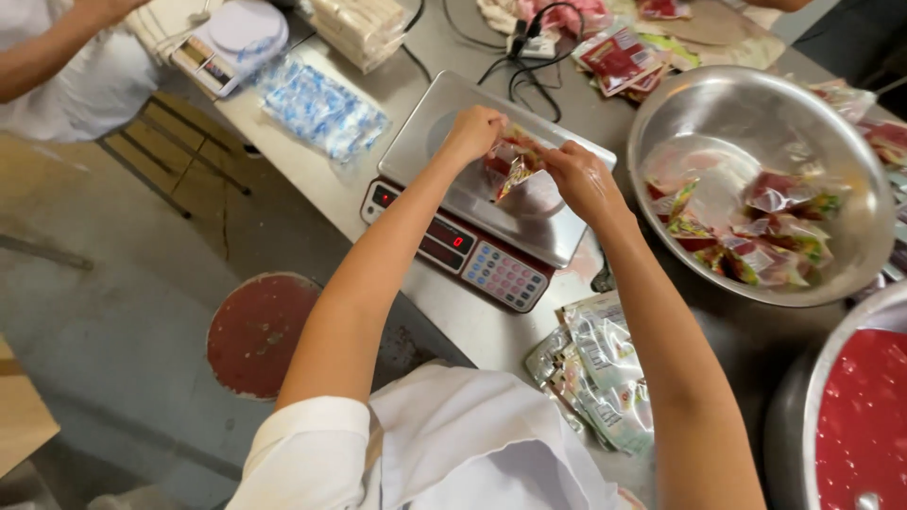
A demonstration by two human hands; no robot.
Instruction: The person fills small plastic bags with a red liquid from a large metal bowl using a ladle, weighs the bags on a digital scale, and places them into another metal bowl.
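Both hands meet over the steel platform of an electronic scale [491,179], and between them hangs 1 small foil sachet [515,170], red with green and yellow print. The left hand [472,132] pinches the sachet's far-left upper edge with its fingers curled shut on it; the right hand [581,179] grips the right side of the same sachet, fingers likewise closed around the film. The sachet sits directly between the 2 grips, its lower tip pointing down toward the platform; whether it touches the steel cannot be told.

The scale's front panel, with a red digit display and a keypad of pale buttons, faces near-left. Just near the scale, right of the left forearm, lies a loose stack of silvery empty pouches [595,373] on the metal table [312,179].

To the right stands a large steel bowl [746,113] holding several filled sachets [756,236] of the same red and green kind. At the near-right corner is a steel pot [803,416] of red sauce.

Far left on the table lie a clear bag of blue and white packets [321,109], a small white scale [236,38] and black cables [529,57]. Another person's arm [47,52] shows at the far-left corner. A round red stool [260,331] stands on the floor below.
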